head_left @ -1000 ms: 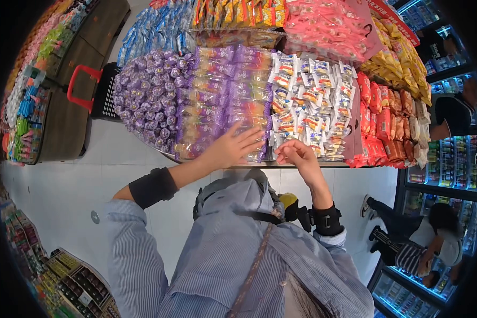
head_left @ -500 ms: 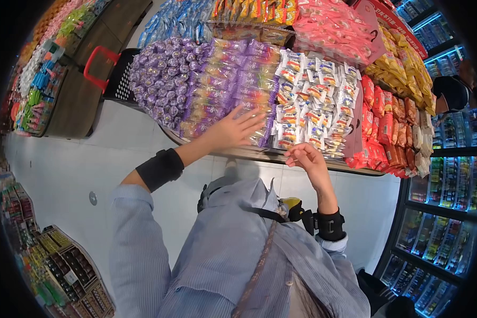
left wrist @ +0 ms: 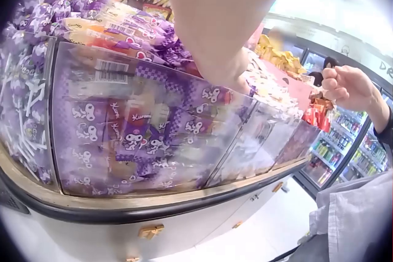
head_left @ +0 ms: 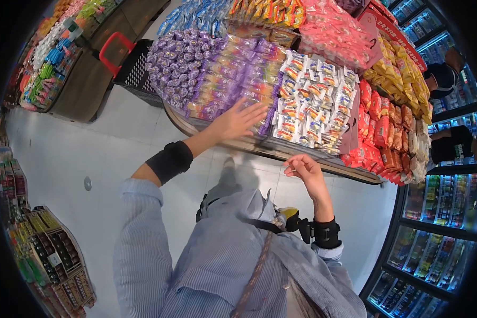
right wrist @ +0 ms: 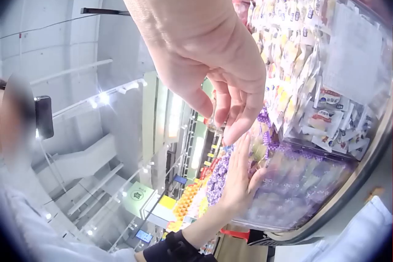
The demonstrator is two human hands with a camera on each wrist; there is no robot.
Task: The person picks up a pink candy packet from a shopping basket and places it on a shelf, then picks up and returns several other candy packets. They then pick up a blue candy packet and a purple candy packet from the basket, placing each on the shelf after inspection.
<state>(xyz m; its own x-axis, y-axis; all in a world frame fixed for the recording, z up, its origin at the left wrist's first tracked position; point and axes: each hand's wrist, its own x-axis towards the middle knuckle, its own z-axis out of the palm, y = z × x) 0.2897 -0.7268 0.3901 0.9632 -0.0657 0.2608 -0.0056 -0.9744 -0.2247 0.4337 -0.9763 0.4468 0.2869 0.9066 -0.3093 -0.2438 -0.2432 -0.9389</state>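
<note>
My left hand (head_left: 241, 121) is spread with nearly straight fingers at the front of the purple packets (head_left: 225, 79); whether it touches them I cannot tell. In the left wrist view its forearm side (left wrist: 221, 22) hides the fingers, above clear bins of purple packets (left wrist: 141, 133). My right hand (head_left: 308, 174) hangs in the air before the table edge, its fingers loosely curled around nothing visible. White packets (head_left: 315, 95) lie beyond it. The right wrist view shows the right hand (right wrist: 209, 71) with bent fingers, and the left hand (right wrist: 236, 185) flat by the packets.
Purple round candies (head_left: 177, 63) fill the left end, beside a black basket (head_left: 138, 71) with a red handle. Red packets (head_left: 379, 122) and yellow bags (head_left: 400, 74) lie right. Lit fridges (head_left: 440, 206) line the right side, with people near them. Shelves (head_left: 53, 254) stand lower left.
The head view has turned, and the display table sits slanted with more of its front edge showing. My right hand is farther from that edge. The left hand keeps its spread shape over the purple packets' front.
</note>
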